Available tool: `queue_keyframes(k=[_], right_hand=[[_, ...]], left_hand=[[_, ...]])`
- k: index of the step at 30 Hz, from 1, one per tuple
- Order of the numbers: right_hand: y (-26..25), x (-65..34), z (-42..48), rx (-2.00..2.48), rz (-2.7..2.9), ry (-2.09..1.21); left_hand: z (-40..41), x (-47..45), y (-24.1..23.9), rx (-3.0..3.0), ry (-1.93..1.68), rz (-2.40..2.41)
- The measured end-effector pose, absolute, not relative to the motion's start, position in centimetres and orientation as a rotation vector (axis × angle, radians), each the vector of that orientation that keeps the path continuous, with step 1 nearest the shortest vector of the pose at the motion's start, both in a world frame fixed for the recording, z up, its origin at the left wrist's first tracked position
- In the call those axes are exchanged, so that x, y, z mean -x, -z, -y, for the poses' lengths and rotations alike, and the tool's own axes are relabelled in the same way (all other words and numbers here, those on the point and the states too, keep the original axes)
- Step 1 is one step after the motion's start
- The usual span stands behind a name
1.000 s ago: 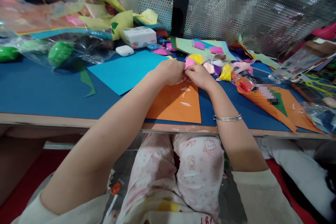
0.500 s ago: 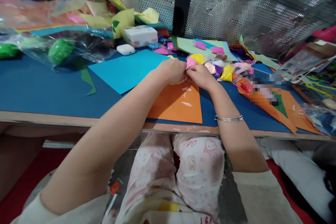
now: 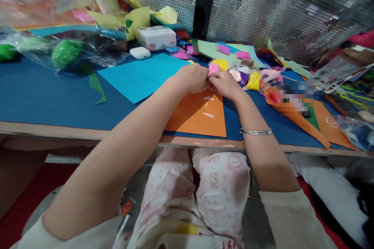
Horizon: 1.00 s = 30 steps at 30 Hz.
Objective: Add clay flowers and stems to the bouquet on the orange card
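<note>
My left hand (image 3: 194, 78) and my right hand (image 3: 223, 83) meet above the far part of an orange paper sheet (image 3: 195, 113). Both have their fingers curled and pressed together at the tips. Whatever lies between them is hidden by the fingers. White marks show on the orange sheet's right side. Just beyond the fingertips is a pink lump (image 3: 214, 69), beside a yellow one (image 3: 221, 64) in clear wrapping. A blue paper sheet (image 3: 140, 76) lies to the left, partly behind my left forearm.
At the back stand a white box (image 3: 157, 39), a small white case (image 3: 140, 53) and a dark phone (image 3: 202, 13) against a perforated panel. Bagged green clay (image 3: 66, 54) lies left. Small wrapped packets (image 3: 253, 81) and a folded orange paper (image 3: 298, 118) are on the right.
Hardly anything differs. Both hands stay together at the same spot over the orange sheet, and the view has shifted very slightly.
</note>
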State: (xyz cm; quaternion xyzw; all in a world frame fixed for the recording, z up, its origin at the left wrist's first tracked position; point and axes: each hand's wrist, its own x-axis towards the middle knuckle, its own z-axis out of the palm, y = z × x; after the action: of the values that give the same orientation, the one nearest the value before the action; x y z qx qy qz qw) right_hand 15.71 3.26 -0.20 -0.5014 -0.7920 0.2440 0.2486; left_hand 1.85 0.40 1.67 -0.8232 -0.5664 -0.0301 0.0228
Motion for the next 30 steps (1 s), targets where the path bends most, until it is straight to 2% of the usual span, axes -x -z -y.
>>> queue_keyframes(k=[13,30], right_hand=[[0.19,-15.72,-3.21,1.351,2.146,-0.682],[0.28,-15.62,-3.24,1.352,2.098,-0.753]], left_hand=[[-0.93,-2.11,-1.56,2.525,0.104,1.84],[-1.38,-1.94,-1.15,2.49,0.103,1.721]])
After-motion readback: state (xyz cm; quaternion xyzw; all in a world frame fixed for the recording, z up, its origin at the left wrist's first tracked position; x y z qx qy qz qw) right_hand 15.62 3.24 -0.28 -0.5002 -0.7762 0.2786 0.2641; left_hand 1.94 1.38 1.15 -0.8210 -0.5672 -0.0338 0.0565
